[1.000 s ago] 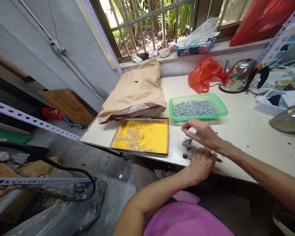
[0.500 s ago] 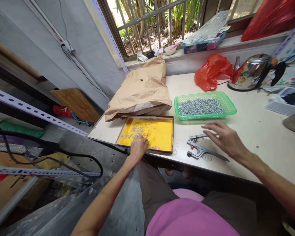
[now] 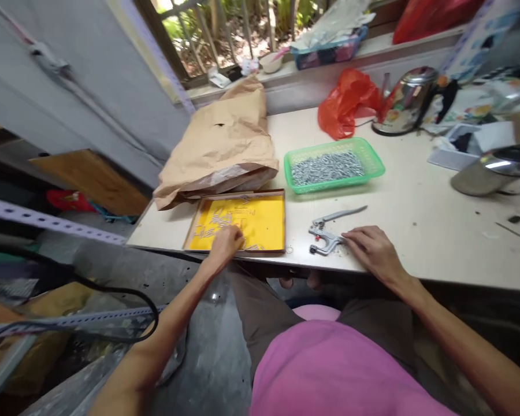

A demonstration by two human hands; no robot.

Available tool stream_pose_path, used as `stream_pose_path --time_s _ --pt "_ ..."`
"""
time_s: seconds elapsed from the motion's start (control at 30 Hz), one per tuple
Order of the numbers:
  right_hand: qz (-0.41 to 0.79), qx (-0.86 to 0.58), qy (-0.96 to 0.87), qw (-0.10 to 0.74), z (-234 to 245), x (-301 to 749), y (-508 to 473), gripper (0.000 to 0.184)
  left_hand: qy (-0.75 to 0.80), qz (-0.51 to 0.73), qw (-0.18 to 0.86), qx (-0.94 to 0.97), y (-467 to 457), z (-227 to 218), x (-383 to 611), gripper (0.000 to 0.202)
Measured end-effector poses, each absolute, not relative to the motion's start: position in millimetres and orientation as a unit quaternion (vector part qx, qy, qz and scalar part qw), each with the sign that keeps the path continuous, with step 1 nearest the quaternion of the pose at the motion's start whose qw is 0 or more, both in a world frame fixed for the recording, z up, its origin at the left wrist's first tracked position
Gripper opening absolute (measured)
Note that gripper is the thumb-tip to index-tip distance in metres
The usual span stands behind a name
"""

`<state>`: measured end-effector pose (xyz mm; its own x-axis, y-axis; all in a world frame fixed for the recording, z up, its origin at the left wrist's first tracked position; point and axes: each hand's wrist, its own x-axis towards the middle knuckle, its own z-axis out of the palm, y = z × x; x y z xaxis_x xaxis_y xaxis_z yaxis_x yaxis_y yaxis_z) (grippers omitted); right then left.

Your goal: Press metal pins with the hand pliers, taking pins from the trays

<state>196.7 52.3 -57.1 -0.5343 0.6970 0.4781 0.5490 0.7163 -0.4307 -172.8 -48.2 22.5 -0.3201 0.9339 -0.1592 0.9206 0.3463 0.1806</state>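
My left hand [image 3: 226,242] rests in the near left corner of a shallow yellow-lined tray [image 3: 264,222], among small metal pieces. Its fingers are curled together, and what they pinch is hidden. A metal plier-like hand tool [image 3: 325,234] lies near the table's front edge. My right hand [image 3: 370,251] covers its lower handle with bent fingers closed on it. The upper handle sticks out free toward the right. Behind the tool stands a green basket [image 3: 375,167] filled with small metal pieces.
A brown paper bag [image 3: 221,138] lies behind the tray. At the back are a red plastic bag [image 3: 346,104] and a steel kettle [image 3: 405,107]. A metal pot [image 3: 489,173] sits at the right. The pale table [image 3: 437,231] drops off on the left to perforated shelving rails and cables.
My left hand left the tool and went to the yellow tray, where it now rests. My right hand came down from above the table onto the tool's lower handle. The view swung slightly.
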Motion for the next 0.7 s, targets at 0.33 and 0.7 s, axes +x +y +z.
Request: stream_pose_path --time_s 0.33,0.7 --pt "0.085 -0.395 -0.903 0.15 -41 194 60 0.026 0.696 0.352 0.498 0.379 -8 28 -54 0.026" --pt "0.083 -0.398 -0.903 0.141 -36 203 66 0.024 0.712 0.251 0.556 0.348 18 0 -14 0.025"
